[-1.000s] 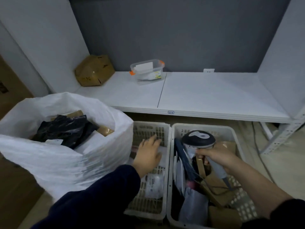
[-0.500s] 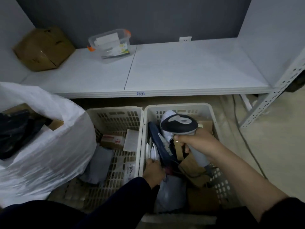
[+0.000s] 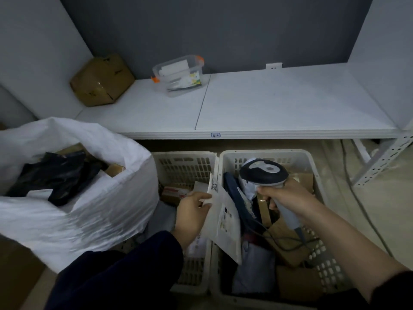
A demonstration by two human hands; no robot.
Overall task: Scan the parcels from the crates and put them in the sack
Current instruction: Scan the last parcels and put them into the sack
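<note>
My left hand (image 3: 192, 214) grips a flat white envelope parcel (image 3: 224, 222) by its left edge, holding it tilted over the seam between the two crates. My right hand (image 3: 285, 198) grips the handle of a grey and dark-blue barcode scanner (image 3: 263, 173), its head above the right crate (image 3: 317, 173), just right of the parcel. That crate holds several parcels, brown, blue and grey. The left crate (image 3: 185, 164) holds a small brown box with a red label (image 3: 174, 193). The open white sack (image 3: 89, 211) stands at the left with a black bag (image 3: 53, 175) and brown boxes inside.
A low white shelf (image 3: 268, 108) runs behind the crates, carrying a brown cardboard box (image 3: 100, 81) and a clear plastic tub with orange clips (image 3: 178, 74). The scanner's cable (image 3: 277, 240) loops over the right crate. A shelf leg (image 3: 380, 162) and a floor cable stand at the right.
My left hand has lifted the white envelope out of the right crate and holds it up beside the scanner. The scanner has stayed above the right crate.
</note>
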